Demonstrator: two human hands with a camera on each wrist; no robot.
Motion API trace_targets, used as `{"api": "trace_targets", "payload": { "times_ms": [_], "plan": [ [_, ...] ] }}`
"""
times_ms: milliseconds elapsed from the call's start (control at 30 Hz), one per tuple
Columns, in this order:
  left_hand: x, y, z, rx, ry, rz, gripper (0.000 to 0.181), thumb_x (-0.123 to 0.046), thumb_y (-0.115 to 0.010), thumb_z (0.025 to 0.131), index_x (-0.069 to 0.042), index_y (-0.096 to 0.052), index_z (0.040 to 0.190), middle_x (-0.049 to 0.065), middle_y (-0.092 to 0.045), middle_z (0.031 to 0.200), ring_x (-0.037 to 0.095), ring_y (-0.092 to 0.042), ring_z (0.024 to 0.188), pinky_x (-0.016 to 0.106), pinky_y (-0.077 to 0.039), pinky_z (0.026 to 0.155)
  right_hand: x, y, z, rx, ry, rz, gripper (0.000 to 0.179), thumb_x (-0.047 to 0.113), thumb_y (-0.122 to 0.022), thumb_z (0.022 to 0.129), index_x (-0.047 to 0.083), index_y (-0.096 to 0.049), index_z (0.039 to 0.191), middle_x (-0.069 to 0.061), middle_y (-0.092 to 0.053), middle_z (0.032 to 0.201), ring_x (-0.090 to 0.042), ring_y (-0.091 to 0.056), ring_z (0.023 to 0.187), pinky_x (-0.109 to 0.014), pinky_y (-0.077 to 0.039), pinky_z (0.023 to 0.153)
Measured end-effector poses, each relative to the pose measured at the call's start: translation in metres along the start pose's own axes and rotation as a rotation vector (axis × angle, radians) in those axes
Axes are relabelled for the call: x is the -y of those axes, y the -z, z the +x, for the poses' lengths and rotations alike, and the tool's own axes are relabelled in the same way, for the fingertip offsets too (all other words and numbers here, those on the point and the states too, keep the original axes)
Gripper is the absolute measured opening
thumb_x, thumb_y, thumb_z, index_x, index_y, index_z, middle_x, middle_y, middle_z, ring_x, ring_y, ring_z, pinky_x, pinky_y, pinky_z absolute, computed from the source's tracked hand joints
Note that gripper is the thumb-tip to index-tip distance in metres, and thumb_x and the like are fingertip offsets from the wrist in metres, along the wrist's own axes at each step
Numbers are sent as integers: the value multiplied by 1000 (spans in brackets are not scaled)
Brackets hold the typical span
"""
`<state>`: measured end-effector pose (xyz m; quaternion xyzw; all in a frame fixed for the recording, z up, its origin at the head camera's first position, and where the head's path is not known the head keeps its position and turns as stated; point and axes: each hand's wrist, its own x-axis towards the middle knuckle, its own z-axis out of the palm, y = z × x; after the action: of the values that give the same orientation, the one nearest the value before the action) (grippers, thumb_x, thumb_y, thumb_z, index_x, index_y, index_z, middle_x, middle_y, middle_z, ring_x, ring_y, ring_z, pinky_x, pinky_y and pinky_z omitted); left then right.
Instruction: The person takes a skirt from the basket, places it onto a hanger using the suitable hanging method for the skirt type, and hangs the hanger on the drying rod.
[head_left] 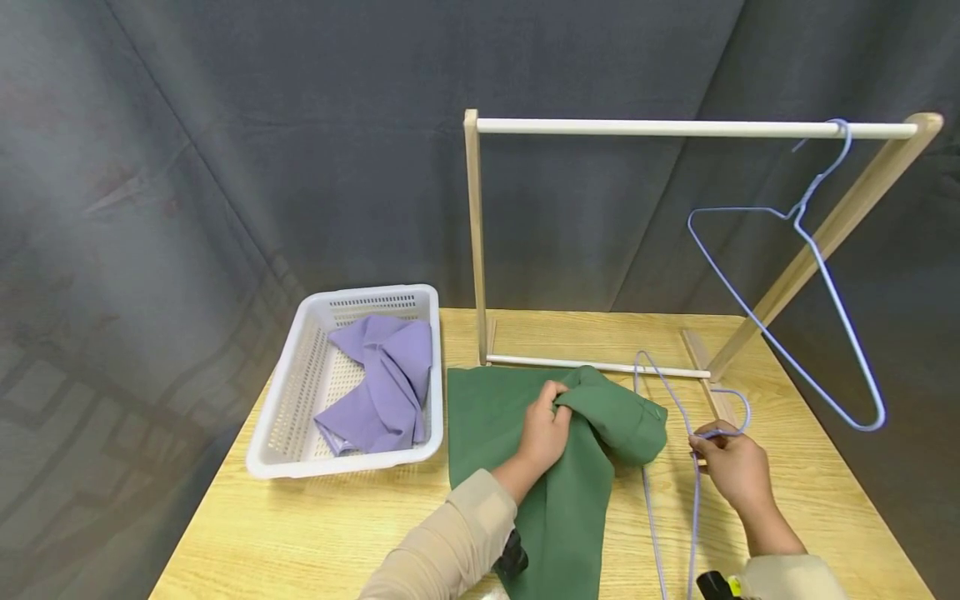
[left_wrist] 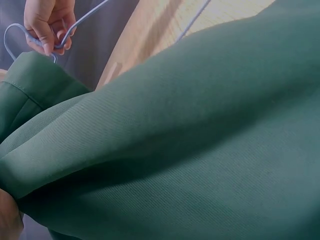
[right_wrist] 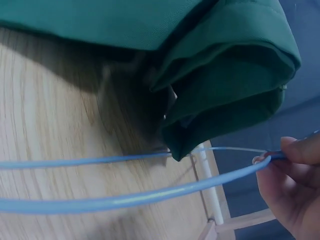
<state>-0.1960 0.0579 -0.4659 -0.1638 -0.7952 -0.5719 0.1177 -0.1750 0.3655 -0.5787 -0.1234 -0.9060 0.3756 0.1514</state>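
Observation:
In the head view my left hand grips a bunched fold of a green garment spread on the table. The garment's stitched band end gapes in the right wrist view, lifted above the wood. My right hand pinches a pale blue-purple wire hanger at its neck, just below the hook. The hanger points its hook away from me, and its long sides run toward the table's front. The garment's band end sits right beside the hanger and overlaps part of it.
A wooden rack with a white rail stands at the back right, with another wire hanger on the rail's right end. To the left, a white plastic basket contains a folded purple cloth. Grey curtains hang behind the table.

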Motion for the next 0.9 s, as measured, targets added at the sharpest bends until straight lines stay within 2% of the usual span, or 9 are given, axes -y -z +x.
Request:
{"api": "trace_targets", "payload": {
  "times_ms": [133, 467, 567, 767, 900],
  "plan": [
    [-1, -1, 0, 2, 13, -9, 15, 0, -45, 85, -12, -51, 93, 10, -60, 80, 15, -54, 65, 23, -43, 60, 4, -3, -2, 3, -27, 47, 24, 40, -52, 83, 16, -58, 85, -4, -60, 75, -12, -58, 66, -23, -49, 50],
    [4, -4, -3, 41, 19, 15, 17, -1, -46, 85, -14, -52, 94, 8, -62, 81, 12, -56, 66, 21, -43, 59, 5, -8, -2, 8, -34, 74, 26, 42, -52, 82, 18, -58, 85, -2, -61, 76, -13, -58, 67, -23, -50, 51],
    [4, -4, -4, 49, -5, 42, 18, 0, -46, 84, -14, -52, 94, 8, -62, 80, 11, -55, 64, 19, -43, 58, 6, -8, -2, 12, -36, 87, 27, 42, -52, 82, 17, -58, 86, -3, -61, 77, -13, -58, 67, -24, -50, 51],
    [8, -4, -6, 81, -98, 131, 20, 1, -48, 83, -12, -52, 96, 8, -63, 79, 12, -56, 61, 17, -43, 56, 4, -10, -1, 14, -41, 110, 27, 40, -52, 82, 14, -58, 86, -5, -60, 77, -13, -58, 67, -25, -50, 51],
    [10, -5, -8, 117, -104, 162, 20, 1, -48, 83, -13, -52, 96, 7, -63, 80, 11, -56, 59, 17, -43, 55, 3, -11, -2, 28, -44, 120, 27, 39, -52, 83, 13, -58, 87, -5, -61, 79, -13, -60, 68, -24, -50, 51]
  ]
}}
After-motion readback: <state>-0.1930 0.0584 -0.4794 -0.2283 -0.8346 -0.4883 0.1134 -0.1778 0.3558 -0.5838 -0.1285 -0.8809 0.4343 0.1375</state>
